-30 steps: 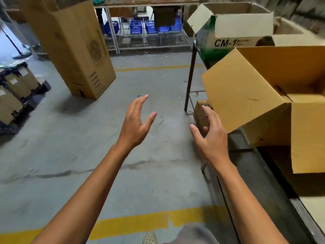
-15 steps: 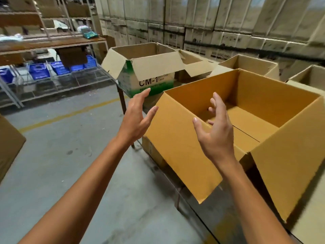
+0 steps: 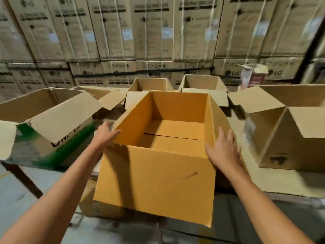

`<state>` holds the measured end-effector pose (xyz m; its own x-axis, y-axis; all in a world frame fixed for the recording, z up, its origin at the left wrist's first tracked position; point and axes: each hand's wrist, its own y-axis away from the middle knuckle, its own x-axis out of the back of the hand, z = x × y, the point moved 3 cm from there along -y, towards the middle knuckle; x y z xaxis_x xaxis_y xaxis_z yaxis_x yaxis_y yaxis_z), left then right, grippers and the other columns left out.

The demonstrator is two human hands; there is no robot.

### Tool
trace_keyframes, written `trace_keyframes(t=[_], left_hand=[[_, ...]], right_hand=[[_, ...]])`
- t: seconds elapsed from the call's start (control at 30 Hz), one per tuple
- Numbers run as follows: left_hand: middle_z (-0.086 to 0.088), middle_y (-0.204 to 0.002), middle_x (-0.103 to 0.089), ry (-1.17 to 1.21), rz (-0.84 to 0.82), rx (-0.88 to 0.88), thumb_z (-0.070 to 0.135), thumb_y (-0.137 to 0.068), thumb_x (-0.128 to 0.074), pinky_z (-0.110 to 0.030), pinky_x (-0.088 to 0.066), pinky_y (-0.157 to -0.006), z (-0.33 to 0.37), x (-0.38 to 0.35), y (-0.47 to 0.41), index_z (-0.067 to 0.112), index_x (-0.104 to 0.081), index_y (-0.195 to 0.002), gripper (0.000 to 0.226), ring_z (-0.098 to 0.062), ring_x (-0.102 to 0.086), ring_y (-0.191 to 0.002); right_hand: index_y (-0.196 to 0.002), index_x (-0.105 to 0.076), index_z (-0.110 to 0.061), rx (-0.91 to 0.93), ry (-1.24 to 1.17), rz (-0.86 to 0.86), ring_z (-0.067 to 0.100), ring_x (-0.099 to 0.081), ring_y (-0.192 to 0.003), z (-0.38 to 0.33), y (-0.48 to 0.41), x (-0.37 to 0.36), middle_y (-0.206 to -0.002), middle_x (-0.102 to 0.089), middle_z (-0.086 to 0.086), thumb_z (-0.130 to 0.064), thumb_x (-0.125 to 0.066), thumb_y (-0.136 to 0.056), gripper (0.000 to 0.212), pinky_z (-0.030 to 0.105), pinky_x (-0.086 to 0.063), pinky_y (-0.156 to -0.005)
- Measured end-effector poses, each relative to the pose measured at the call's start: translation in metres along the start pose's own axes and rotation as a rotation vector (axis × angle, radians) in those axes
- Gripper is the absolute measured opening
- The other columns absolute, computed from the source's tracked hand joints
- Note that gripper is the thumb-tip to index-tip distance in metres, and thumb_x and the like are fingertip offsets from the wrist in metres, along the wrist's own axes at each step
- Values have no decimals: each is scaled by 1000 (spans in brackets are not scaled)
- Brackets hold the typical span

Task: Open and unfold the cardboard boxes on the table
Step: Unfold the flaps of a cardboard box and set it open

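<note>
Cardboard stacks behind, orange box on table — left hand, right hand spread at sides

Matt, smooth orange-brown cardboard box.

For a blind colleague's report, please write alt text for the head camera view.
An open orange-brown box sits in the middle, the left hand at its left wall and the right hand at its right wall. Other opened boxes surround it; stacked cartons rise behind.
</note>
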<state>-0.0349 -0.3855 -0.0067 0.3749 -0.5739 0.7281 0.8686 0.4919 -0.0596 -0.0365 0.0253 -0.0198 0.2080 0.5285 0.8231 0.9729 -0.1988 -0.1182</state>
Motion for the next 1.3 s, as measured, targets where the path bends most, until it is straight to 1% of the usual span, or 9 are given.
trace_keyframes(t=[0.17, 0.37, 0.43, 0.57, 0.67, 0.73, 0.93, 1.1, 1.3], left_hand=[[-19, -137, -46, -102, 17, 116, 18, -95, -57, -55, -46, -100, -20, -38, -8, 11, -41, -138, 47, -40, -40, -129], [-20, -160, -11, 279, 51, 378, 22, -94, -59, -58, -38, -107, -49, -36, 4, 17, -16, -153, 73, -46, -25, -142], [-20, -158, -17, 424, -21, 532, 30, -90, -67, -56, -39, -105, -58, -31, 7, 16, -8, -155, 89, -44, -29, -140], [-19, -122, -54, 650, -180, 549, 27, -97, -59, -45, -38, -92, -71, -18, 21, 4, -43, -128, 41, -34, -51, -109], [-21, -110, -56, 672, -90, 436, 22, -96, -54, -37, -36, -70, -86, -21, 36, 6, -51, -122, 31, -28, -51, -92], [-16, -105, -54, 733, 47, 405, 17, -93, -54, -35, -36, -67, -88, -24, 48, 7, -53, -128, 37, -23, -49, -86], [-6, -127, -59, 1016, 329, 485, 12, -101, -45, -39, -48, -91, -68, -5, 80, 20, -64, -127, 34, -23, -55, -110], [-3, -117, -61, 1111, 369, 448, 13, -102, -47, -36, -51, -86, -32, 27, 61, 20, -72, -112, 27, -21, -56, -105], [-4, -114, -60, 1153, 369, 404, 10, -100, -52, -30, -47, -81, -1, 49, 38, 11, -68, -118, 24, -17, -54, -102]], right_hand=[[-146, -32, -14, -465, -484, -21, 40, -52, -118, 23, 21, -30, -135, -53, 17, -30, -62, -88, 68, 54, -46, -100], [-146, -24, -15, -800, -678, 90, 49, -23, -143, 22, 51, -41, -162, -9, 25, -53, -74, -79, 92, 56, -37, -107], [-149, -20, -20, -865, -869, 97, 47, -40, -132, 24, 58, -46, -156, -24, 22, -55, -77, -72, 102, 52, -49, -95], [-154, -21, -17, -687, -958, 45, 34, -60, -98, 22, 68, -37, -113, -55, 16, -27, -69, -91, 81, 47, -58, -77], [-158, -17, -30, -536, -971, -55, 34, -57, -113, 16, 79, -30, -142, -48, 11, -21, -55, -100, 70, 50, -56, -88], [-157, -23, -28, -478, -1010, 18, 29, -55, -114, 12, 88, -28, -141, -49, 7, -13, -49, -102, 63, 51, -51, -98], [-134, -61, -25, -417, -1135, 284, 25, -58, -110, -10, 93, -10, -125, -61, 4, -2, -50, -98, 44, 44, -52, -95], [-100, -76, -25, -368, -1199, 394, 25, -57, -107, -34, 78, 24, -113, -62, -1, -12, -50, -101, 29, 41, -52, -84], [-123, -69, -21, -232, -1242, 340, 21, -51, -110, -59, 52, 43, -122, -55, -1, -6, -48, -103, 33, 43, -48, -98]])
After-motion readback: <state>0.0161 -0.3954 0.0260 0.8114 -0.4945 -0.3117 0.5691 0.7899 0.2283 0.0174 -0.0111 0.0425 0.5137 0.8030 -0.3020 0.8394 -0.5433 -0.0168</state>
